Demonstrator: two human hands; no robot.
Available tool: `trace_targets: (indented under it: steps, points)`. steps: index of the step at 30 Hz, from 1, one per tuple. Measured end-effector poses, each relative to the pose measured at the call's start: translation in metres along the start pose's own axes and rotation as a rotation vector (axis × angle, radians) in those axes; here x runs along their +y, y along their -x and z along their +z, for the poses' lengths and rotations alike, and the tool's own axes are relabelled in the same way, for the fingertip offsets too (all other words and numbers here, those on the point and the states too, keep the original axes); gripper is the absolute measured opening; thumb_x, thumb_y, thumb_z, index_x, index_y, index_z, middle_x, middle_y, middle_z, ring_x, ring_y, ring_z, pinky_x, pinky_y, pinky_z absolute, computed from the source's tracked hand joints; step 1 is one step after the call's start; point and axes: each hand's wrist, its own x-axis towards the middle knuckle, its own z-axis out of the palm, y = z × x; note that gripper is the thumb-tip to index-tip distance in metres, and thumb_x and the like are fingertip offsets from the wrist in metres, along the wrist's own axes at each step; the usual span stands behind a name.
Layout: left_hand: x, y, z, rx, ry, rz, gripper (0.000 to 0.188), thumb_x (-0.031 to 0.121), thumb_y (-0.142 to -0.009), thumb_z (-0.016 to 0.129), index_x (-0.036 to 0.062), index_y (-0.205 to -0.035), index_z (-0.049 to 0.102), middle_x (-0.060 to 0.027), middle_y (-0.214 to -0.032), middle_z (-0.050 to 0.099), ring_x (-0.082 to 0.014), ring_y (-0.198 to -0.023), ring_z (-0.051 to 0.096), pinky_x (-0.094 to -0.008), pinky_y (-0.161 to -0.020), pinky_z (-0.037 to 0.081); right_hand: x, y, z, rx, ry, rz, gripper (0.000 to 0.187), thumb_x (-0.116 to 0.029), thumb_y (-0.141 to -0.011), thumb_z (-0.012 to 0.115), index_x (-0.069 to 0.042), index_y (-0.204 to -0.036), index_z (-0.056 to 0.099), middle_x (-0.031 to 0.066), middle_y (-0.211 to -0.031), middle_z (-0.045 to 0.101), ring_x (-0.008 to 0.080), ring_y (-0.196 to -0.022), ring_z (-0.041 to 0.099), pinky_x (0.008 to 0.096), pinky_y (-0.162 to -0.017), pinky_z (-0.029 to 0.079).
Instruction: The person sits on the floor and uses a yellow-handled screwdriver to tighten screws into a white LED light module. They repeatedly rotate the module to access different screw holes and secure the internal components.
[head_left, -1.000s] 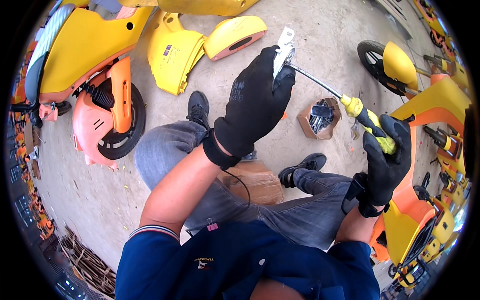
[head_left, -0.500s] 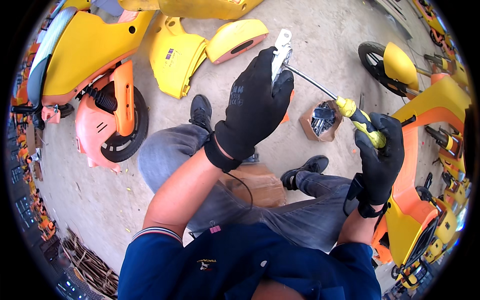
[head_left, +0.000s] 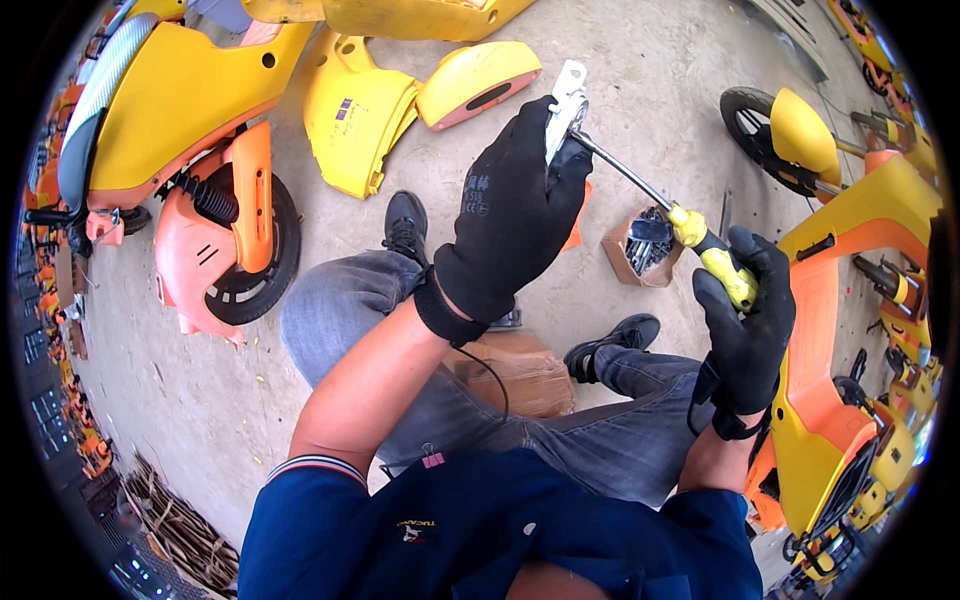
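My left hand (head_left: 512,215), in a black glove, is closed around a small silvery metal bracket (head_left: 568,98) whose holed end sticks up past the fingers. A screwdriver (head_left: 689,226) with a yellow and black handle slants down to the right from it. Its steel shaft meets the bracket near my left thumb; the exact contact at the tip is too small to make out. My right hand (head_left: 752,325), gloved in black too, has its thumb and fingers curled about the rear of the handle.
Below the screwdriver, an open cardboard box (head_left: 625,262) holds dark metal parts. Another carton (head_left: 530,372) lies between my legs. Yellow body panels (head_left: 355,125) rest on the floor ahead. A yellow and orange scooter (head_left: 180,110) stands left; another frame (head_left: 815,330) stands close by my right arm.
My right hand has shifted slightly left and its fingers have loosened a little on the handle, which has turned. My left hand and the bracket are nearly still.
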Motion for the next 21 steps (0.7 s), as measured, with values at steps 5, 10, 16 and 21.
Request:
trace_targets:
  steps: [5, 10, 16, 21]
  points:
    - [0.001, 0.0, 0.0, -0.018, -0.008, -0.014, 0.032, 0.013, -0.088, 0.062, -0.0024, -0.116, 0.054, -0.0236, -0.099, 0.063, -0.0416, -0.087, 0.063, -0.0451, -0.072, 0.051, 0.006, -0.001, -0.007, -0.1, -0.043, 0.074, 0.03, -0.002, -0.079, 0.071, 0.002, -0.107, 0.061, 0.0075, -0.094, 0.061, 0.0154, -0.085, 0.058, 0.0271, -0.078, 0.047]
    - [0.002, 0.0, 0.0, -0.018, -0.029, 0.026, 0.034, 0.011, -0.088, 0.062, -0.0016, -0.118, 0.052, -0.0232, -0.099, 0.063, -0.0408, -0.086, 0.064, -0.0446, -0.071, 0.051, -0.001, -0.004, -0.009, -0.188, -0.16, 0.246, 0.024, -0.007, -0.086, 0.064, 0.001, -0.109, 0.061, 0.0046, -0.091, 0.06, 0.0109, -0.076, 0.056, 0.023, -0.069, 0.045]
    - [0.004, -0.001, 0.002, -0.016, -0.018, 0.03, 0.033, 0.01, -0.088, 0.062, -0.001, -0.117, 0.053, -0.0229, -0.098, 0.063, -0.0405, -0.085, 0.064, -0.0445, -0.07, 0.051, 0.013, -0.003, -0.007, 0.005, -0.484, 0.32, 0.023, -0.015, -0.1, 0.046, 0.001, -0.111, 0.059, 0.0055, -0.088, 0.058, 0.0086, -0.059, 0.049, 0.0214, -0.052, 0.038]
    - [0.006, 0.001, 0.003, 0.0, 0.005, 0.012, 0.031, 0.01, -0.088, 0.061, -0.0017, -0.116, 0.053, -0.0231, -0.098, 0.064, -0.0409, -0.086, 0.063, -0.0449, -0.071, 0.051, 0.018, -0.002, -0.001, 0.24, -0.417, 0.206, 0.022, -0.011, -0.097, 0.053, 0.0, -0.117, 0.053, 0.0085, -0.102, 0.06, 0.0112, -0.076, 0.056, 0.0206, -0.064, 0.042]
